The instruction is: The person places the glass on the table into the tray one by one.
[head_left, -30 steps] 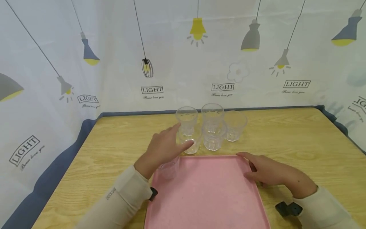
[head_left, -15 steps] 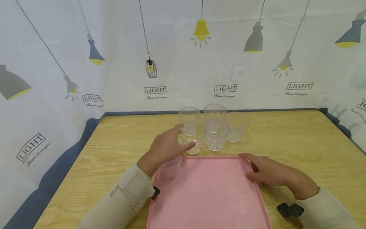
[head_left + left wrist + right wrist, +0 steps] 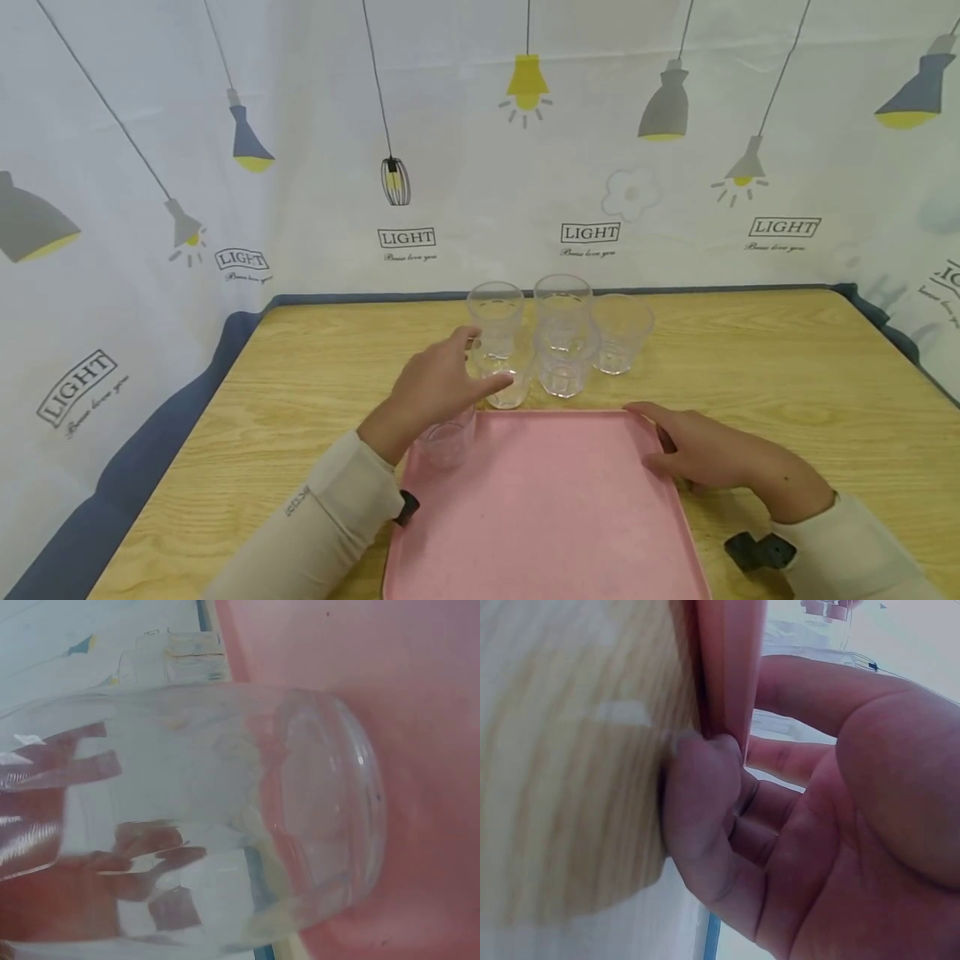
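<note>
Left hand: the left hand (image 3: 431,383) reaches over the pink tray's far left corner, thumb and forefinger spread wide; whether it grips any glass I cannot tell.
Right hand: the right hand (image 3: 701,446) holds the tray's right edge near its far corner, thumb on the inner side, a finger curled beneath, as the right wrist view shows.
Tray: a pink, flat, low-rimmed rectangular tray (image 3: 547,508) lies between the two hands and extends toward the person.
Tumbler on the tray: a clear, faceted, glass-like tumbler (image 3: 447,447) stands upright on the tray below the left hand, its upper part hidden by that hand in the head view.
Tumblers beyond the tray: five more upright clear ones, bunched closely ahead of the left hand and left of the right hand; the nearest left tumbler (image 3: 507,397) shows partly behind the left thumb.
Sleeves: cream long sleeves (image 3: 322,508) cover both forearms, with a small black device (image 3: 759,551) at each wrist.
Table: a yellowish wood-grain table (image 3: 300,392) lies under the tray and tumblers.
Backdrop: beyond both hands hangs a white cloth (image 3: 480,150) printed with lamps and "LIGHT".
</note>
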Demonstrator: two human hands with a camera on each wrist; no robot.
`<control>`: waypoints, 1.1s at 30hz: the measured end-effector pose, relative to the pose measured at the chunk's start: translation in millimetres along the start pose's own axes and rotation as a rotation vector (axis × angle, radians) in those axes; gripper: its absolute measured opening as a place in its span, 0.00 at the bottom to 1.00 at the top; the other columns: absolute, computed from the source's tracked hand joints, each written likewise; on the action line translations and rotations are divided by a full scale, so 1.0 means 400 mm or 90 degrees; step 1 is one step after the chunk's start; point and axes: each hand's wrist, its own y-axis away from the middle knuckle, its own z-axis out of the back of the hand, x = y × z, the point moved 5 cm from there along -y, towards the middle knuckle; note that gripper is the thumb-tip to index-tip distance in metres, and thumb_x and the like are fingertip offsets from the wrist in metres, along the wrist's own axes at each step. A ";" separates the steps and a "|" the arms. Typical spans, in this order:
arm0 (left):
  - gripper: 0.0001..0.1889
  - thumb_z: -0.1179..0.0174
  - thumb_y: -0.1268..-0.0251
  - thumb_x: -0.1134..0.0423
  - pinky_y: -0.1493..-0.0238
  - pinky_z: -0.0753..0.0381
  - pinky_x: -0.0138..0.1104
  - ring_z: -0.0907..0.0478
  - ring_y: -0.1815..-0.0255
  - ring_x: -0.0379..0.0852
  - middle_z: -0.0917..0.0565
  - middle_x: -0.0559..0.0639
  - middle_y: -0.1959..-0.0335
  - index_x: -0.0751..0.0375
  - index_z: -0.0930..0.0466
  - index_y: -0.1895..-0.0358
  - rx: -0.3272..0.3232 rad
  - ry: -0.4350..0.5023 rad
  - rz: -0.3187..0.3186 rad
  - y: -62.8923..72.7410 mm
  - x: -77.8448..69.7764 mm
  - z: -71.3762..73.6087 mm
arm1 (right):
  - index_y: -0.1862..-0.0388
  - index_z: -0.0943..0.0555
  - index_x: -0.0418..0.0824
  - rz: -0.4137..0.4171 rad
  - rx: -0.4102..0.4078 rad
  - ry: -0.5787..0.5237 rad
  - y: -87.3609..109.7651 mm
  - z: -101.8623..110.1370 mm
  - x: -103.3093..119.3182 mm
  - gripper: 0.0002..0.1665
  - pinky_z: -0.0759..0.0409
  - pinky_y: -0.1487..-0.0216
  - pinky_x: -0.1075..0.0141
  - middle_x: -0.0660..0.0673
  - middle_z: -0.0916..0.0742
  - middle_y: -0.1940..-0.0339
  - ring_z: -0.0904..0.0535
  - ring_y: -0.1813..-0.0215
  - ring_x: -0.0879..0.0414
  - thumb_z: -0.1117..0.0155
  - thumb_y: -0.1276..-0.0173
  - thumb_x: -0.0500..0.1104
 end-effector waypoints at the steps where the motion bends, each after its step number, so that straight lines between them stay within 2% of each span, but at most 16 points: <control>1: 0.45 0.35 0.45 0.31 0.45 0.20 0.49 0.19 0.42 0.52 0.19 0.47 0.37 0.47 0.37 0.26 -0.002 0.003 0.000 0.000 0.000 0.000 | 0.21 0.47 0.35 -0.001 0.000 -0.001 0.000 -0.001 0.000 0.43 0.23 0.76 0.64 0.45 0.25 0.74 0.26 0.83 0.56 0.38 0.26 0.43; 11: 0.49 0.33 0.48 0.30 0.42 0.20 0.49 0.18 0.42 0.52 0.18 0.46 0.37 0.47 0.38 0.24 -0.013 -0.002 -0.009 0.000 0.005 0.001 | 0.21 0.47 0.36 0.004 0.000 0.006 -0.005 -0.003 -0.007 0.42 0.23 0.76 0.65 0.46 0.25 0.75 0.27 0.83 0.57 0.39 0.26 0.44; 22: 0.46 0.32 0.48 0.31 0.45 0.18 0.47 0.17 0.46 0.49 0.17 0.46 0.40 0.45 0.34 0.26 -0.017 -0.007 -0.025 0.002 0.000 0.004 | 0.21 0.47 0.37 -0.012 -0.003 -0.005 -0.005 -0.002 -0.008 0.43 0.23 0.77 0.63 0.45 0.25 0.73 0.26 0.82 0.55 0.38 0.26 0.44; 28: 0.47 0.30 0.49 0.33 0.47 0.17 0.45 0.16 0.45 0.45 0.18 0.45 0.38 0.46 0.34 0.26 -0.018 0.020 -0.032 0.002 0.001 0.005 | 0.21 0.47 0.37 -0.011 -0.002 -0.009 -0.006 -0.002 -0.009 0.43 0.23 0.78 0.64 0.45 0.26 0.73 0.26 0.82 0.56 0.38 0.27 0.43; 33: 0.46 0.28 0.49 0.36 0.47 0.17 0.45 0.16 0.46 0.46 0.20 0.46 0.36 0.48 0.34 0.26 -0.023 0.045 -0.048 0.001 0.000 0.005 | 0.21 0.47 0.37 -0.011 -0.003 -0.011 -0.005 -0.001 -0.007 0.42 0.23 0.78 0.64 0.45 0.26 0.73 0.26 0.82 0.56 0.38 0.27 0.43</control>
